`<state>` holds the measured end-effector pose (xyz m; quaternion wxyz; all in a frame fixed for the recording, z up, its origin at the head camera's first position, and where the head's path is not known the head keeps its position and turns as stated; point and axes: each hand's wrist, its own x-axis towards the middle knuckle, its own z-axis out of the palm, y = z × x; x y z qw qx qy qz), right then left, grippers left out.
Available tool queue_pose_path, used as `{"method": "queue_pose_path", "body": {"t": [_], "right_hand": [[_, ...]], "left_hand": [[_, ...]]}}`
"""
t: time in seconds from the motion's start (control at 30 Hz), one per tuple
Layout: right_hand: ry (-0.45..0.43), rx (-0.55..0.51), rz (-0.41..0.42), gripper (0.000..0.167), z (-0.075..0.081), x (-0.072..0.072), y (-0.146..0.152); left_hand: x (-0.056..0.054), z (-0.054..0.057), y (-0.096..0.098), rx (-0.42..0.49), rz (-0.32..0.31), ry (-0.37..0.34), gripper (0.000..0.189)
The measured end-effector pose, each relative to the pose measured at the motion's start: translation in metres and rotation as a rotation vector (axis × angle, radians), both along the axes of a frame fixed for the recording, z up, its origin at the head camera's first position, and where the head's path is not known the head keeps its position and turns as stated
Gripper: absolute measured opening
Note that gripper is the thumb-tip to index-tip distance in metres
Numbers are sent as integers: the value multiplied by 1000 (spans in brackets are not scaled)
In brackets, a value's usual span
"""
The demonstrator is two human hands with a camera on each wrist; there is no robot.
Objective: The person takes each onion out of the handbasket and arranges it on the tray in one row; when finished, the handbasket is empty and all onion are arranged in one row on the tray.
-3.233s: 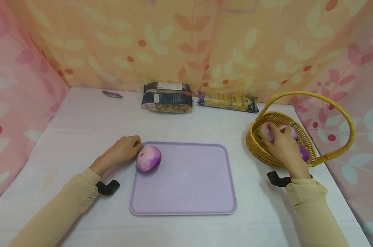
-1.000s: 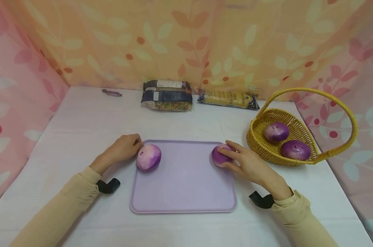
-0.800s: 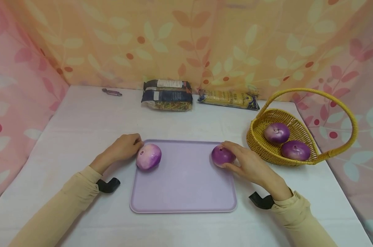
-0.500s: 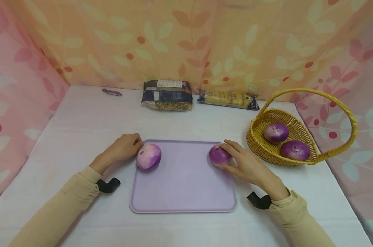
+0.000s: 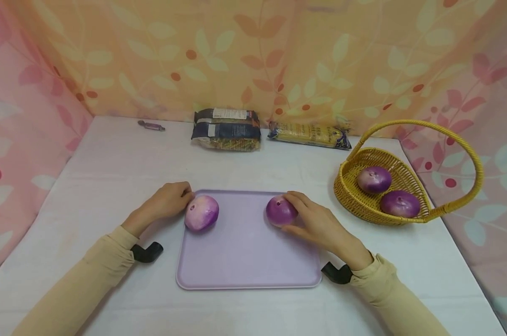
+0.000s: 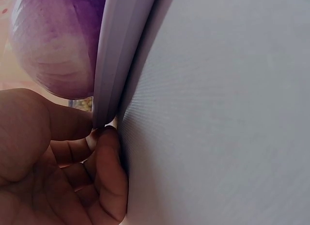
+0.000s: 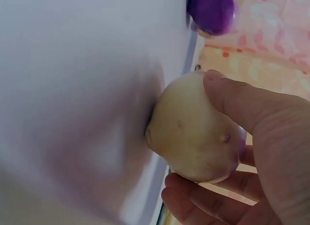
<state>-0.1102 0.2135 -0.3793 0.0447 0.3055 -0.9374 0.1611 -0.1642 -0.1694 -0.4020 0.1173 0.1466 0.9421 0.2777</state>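
My left hand (image 5: 169,201) pinches the far left corner of a lilac tray (image 5: 245,261); in the left wrist view its thumb lies on one side of the rim and its fingers on the other. Beside it, on the tray, rests a purple-and-white turnip (image 5: 201,213). Over the tray's far right part, my right hand (image 5: 316,224) grips a second turnip (image 5: 280,211). In the right wrist view, thumb and fingers stand on opposite sides of this turnip, its pale underside (image 7: 189,128) close to the tray.
A yellow wicker basket (image 5: 350,205) with a tall handle stands at the right, two turnips (image 5: 374,179) inside. Along the back lie a dark-labelled food packet (image 5: 227,129), a yellow packet of noodles (image 5: 310,134) and a small wrapped stick (image 5: 151,125).
My right hand took a turnip from the basket to the tray's right edge, then moved it left across the tray. The left hand kept its place at the tray corner.
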Motion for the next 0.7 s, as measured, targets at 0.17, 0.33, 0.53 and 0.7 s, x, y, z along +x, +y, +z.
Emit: {"method": "queue_pose_path", "body": {"t": [0.17,0.33,0.53,0.7], "right_hand": [[13,4,13,76,0,0,-12],[9,21,27,75,1,-2,-20],[-2,11,28,75,1,-2,-24],[8,19,24,75,1,-3,-29]], "left_hand": [[0,-1,-1,2,-1,3,15],[0,0,-2,5,-5,0,15],[-1,2,-2,10,-15,-4,14],[-1,2,-2,8,-14,-7,15]]}}
